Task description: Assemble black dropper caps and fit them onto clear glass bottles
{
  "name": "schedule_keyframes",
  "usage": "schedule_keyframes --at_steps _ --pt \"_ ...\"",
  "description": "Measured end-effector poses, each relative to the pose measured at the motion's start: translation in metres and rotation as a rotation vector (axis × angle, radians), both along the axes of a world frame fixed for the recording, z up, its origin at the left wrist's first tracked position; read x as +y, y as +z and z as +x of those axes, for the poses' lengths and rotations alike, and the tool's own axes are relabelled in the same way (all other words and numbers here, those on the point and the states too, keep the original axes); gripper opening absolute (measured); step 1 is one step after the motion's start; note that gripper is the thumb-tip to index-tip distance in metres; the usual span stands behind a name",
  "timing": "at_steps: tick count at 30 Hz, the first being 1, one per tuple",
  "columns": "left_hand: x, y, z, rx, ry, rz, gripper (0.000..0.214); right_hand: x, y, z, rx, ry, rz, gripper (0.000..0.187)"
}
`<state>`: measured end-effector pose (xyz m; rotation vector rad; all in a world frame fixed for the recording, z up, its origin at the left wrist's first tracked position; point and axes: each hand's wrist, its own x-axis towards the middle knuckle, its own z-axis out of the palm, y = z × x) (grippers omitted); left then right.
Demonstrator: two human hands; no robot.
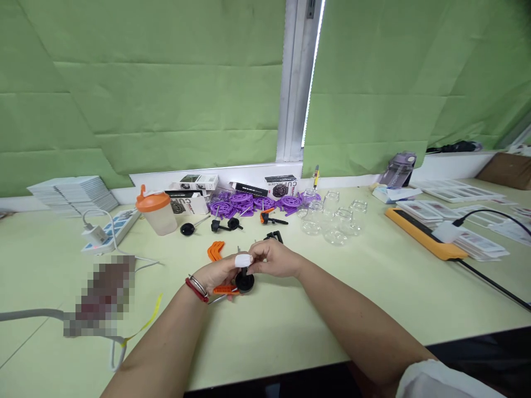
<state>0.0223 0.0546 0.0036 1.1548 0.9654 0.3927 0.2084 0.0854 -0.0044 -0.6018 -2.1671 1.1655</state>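
Near the middle of the table my left hand [222, 271], with a white wrap on its thumb, is closed around a black round part [244, 283]. An orange ribbed piece [225, 289] and a thin metal rod [217, 299] stick out beside that part. My right hand [274, 257] pinches at the top of the same black part, its fingertips against the left thumb; what exactly they grip is hidden. Left of the hands lie orange bent pieces [215, 251]. Just behind the right hand is a black angled piece [274, 236].
Purple wheel-shaped pieces [240, 204] are heaped at the back before cup holder boxes [281, 188]. Clear cups [335, 235] stand to their right. A shaker bottle [157, 213] and a power strip [114, 232] are left; an orange power strip [423, 235] with cables is right.
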Motion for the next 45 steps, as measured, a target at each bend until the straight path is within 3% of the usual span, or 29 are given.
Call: schedule_keyframes --at_steps 7,18,24,36,45 --pt "0.0 -0.001 -0.001 -0.04 -0.005 0.008 0.072 0.0 0.0 0.003 0.008 0.016 -0.003 0.02" --pt "-0.001 0.003 0.0 -0.013 -0.02 0.014 0.081 -0.001 0.0 0.005 -0.004 -0.003 -0.06 0.019" --pt "0.0 0.003 0.001 0.009 -0.001 0.011 0.089 -0.001 -0.001 0.002 0.001 0.022 0.055 0.008" --pt "0.001 -0.001 -0.001 -0.026 -0.021 0.005 0.085 0.008 -0.018 -0.001 0.141 0.043 -0.234 0.017" --pt "0.001 -0.001 0.0 -0.066 -0.016 -0.004 0.077 0.007 -0.016 -0.001 0.127 0.005 -0.216 0.025"
